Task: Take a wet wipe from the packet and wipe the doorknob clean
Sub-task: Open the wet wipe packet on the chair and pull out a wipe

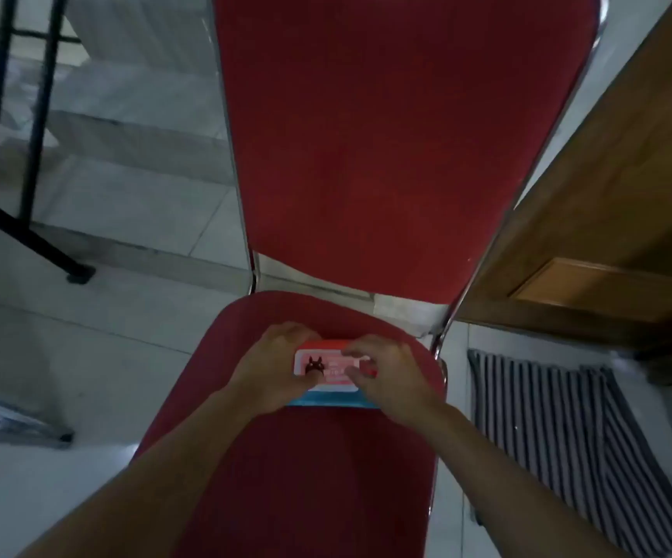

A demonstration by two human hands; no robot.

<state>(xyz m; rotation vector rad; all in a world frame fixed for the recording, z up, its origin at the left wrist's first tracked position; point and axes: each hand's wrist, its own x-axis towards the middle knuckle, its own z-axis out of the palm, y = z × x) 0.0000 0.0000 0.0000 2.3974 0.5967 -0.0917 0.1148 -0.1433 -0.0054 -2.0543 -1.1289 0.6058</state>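
Observation:
A wet wipe packet (pixel 332 372), pink and white on top with a blue lower edge, lies on the seat of a red chair (pixel 286 477). My left hand (pixel 273 368) grips the packet's left end, with the thumb on its top. My right hand (pixel 386 372) is over the packet's right end, and its fingers pinch at the label flap. No wipe shows outside the packet. The doorknob is out of view.
The chair's red backrest (pixel 398 147) rises straight ahead. A wooden door (pixel 608 219) stands at the right, with a striped mat (pixel 560 445) on the tiled floor below it. A black metal railing (pixel 24 134) and white steps are at the left.

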